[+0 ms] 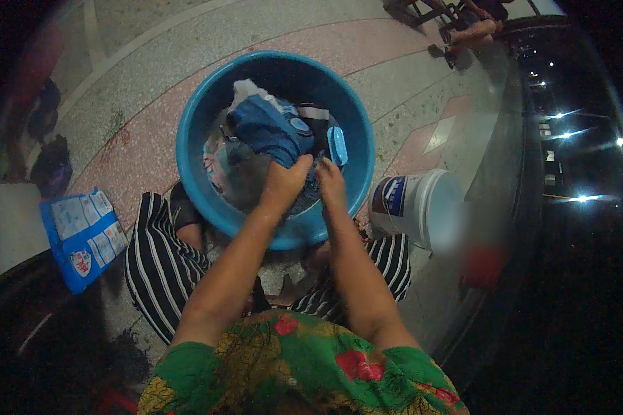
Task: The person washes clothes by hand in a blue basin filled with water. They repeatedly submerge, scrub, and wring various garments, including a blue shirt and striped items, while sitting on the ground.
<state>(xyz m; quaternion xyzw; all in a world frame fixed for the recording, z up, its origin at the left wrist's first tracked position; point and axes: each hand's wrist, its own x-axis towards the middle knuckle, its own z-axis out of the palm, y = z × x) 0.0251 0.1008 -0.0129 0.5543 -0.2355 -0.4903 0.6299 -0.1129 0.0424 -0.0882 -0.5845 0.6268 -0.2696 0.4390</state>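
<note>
Before me stands a large blue plastic basin (187,155) with wet clothes in it. Both hands are over the near part of the basin, close together. My left hand (286,180) grips a bunched blue garment (270,129). Close beside it, my right hand (332,181) has its fingers curled around cloth, apparently a darker part of the same garment. White cloth (249,91) sticks up behind the blue fabric. A light-blue oval plastic object (337,145), perhaps a brush, lies against the basin's right side. Pale printed cloth (218,163) sits low at the left.
A white plastic bucket (412,207) with a label lies tipped on its side to the right. On the left is a blue-and-white printed packet (85,236). A seated person's leg (472,32) shows at the far right, on the terrazzo floor (150,119).
</note>
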